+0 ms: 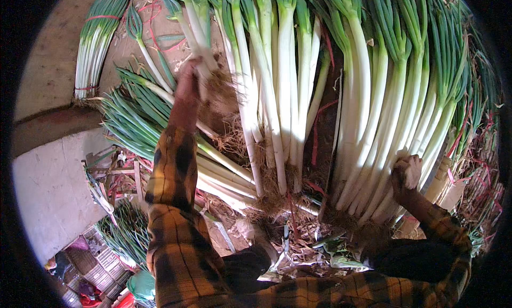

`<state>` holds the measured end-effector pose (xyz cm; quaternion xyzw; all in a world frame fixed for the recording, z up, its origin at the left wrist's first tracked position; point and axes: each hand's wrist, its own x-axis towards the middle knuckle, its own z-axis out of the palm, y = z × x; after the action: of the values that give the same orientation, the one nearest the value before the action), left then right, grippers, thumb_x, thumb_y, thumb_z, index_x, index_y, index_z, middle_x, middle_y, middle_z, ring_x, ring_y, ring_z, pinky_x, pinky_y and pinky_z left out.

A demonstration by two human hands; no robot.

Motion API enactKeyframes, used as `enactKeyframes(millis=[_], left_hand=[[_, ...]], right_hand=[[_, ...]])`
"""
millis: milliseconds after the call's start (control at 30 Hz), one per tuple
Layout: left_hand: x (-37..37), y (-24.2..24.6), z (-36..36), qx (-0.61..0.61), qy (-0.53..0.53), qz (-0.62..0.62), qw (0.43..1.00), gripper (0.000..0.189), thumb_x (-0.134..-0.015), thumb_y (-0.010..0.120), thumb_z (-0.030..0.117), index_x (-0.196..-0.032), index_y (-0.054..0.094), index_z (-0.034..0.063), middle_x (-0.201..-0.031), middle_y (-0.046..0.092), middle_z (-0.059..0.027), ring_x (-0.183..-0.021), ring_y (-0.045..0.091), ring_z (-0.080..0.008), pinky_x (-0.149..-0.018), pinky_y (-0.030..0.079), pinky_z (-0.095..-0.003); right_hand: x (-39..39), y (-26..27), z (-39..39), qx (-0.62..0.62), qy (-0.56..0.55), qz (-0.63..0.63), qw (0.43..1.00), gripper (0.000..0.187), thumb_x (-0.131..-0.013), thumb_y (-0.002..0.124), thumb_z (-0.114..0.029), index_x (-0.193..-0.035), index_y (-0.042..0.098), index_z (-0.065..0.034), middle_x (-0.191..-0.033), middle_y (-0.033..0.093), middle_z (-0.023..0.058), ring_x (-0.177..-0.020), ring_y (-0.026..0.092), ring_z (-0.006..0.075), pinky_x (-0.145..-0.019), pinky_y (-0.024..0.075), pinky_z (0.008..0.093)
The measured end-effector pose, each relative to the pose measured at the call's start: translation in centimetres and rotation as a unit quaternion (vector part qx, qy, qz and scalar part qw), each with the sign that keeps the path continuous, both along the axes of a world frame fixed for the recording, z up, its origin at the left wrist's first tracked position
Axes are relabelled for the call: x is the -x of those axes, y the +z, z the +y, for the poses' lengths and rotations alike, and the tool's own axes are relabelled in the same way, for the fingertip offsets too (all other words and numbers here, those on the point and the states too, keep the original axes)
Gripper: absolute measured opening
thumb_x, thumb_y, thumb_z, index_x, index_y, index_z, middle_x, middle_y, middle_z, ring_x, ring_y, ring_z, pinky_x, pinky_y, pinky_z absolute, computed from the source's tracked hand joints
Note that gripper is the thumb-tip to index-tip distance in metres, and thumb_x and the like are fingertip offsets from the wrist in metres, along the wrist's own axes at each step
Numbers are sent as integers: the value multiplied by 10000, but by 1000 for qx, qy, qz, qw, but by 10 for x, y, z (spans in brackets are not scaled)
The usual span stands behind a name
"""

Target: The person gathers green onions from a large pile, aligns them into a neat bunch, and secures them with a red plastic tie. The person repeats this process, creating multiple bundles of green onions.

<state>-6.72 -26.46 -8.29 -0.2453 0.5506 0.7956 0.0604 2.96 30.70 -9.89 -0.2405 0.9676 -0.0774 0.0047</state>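
Observation:
My left hand (191,68) is closed around a few thick-stemmed green onions (196,28), their leaves pointing away from me and their roots hanging blurred beside it. White-stemmed green onions (286,80) lie in a loose row just right of that hand, with brown roots towards me. Farther right, my right hand (409,172) rests with curled fingers at the lower stems of a large pile of green onions (394,108); whether it grips any stem cannot be told. More green onions (224,176) lie crosswise under my left forearm.
A bundle of green onions (96,44) tied with red bands lies at the upper left. A pale board (56,188) is at the left. Dry leaves and scraps (304,252) litter the ground before me. Red ties (486,172) and dry stalks lie at the far right.

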Motion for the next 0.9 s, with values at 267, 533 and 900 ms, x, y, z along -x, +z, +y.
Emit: enactKeyframes(millis=[267,533,900], left_hand=[[-111,-11,111,-229,-77,-79,967,460,-781,616,175,-1179,508,-30,-1069,621,-154,-982,613,-290,-902,492,-422],[-209,64,180,-299,-97,-186,931,514,-745,676,83,-1211,469,26,-1060,626,-148,-996,619,-283,-935,478,-439],[-285,191,336,-348,-237,-175,890,298,-750,679,50,-1026,599,-29,-960,668,-153,-890,644,-242,-870,496,-344]], right_hand=[[11,30,-6,126,35,-60,990,288,-717,625,-70,-991,544,-34,-929,503,165,-862,496,341,-784,389,465],[57,101,-80,320,-54,-452,831,555,-868,562,-497,-1204,513,-58,-1056,583,137,-958,567,222,-833,462,353],[-27,132,-194,473,-101,-803,349,565,-724,770,-323,-1139,546,-10,-948,617,128,-693,653,226,-585,569,335]])
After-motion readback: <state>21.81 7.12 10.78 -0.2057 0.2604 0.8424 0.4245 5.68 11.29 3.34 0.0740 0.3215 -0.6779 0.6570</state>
